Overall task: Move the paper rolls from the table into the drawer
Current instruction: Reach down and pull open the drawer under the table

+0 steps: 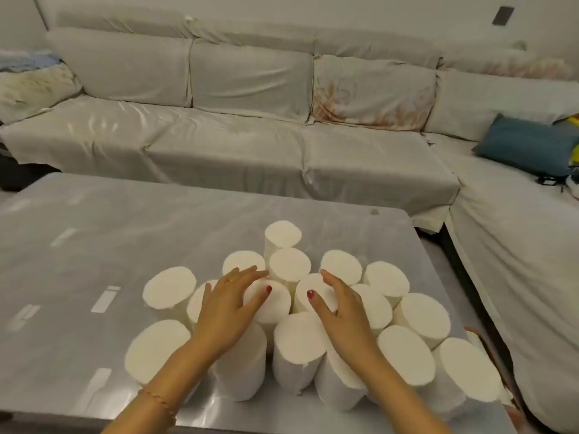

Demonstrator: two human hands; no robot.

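Several white paper rolls (pixel 289 264) stand upright in a tight cluster on the glossy grey table (pixel 78 245). My left hand (pixel 230 303) hovers over one roll (pixel 275 300) in the middle of the cluster, fingers spread, thumb touching its top. My right hand (pixel 340 303) lies over the neighbouring roll (pixel 308 291), fingers apart and curved around its right side. Neither roll is lifted. No drawer is in view.
A long pale sofa (pixel 250 136) under a cover runs behind the table and turns down the right side. A blue cushion (pixel 529 145) lies on its right part. A narrow gap separates the table's right edge from the sofa.
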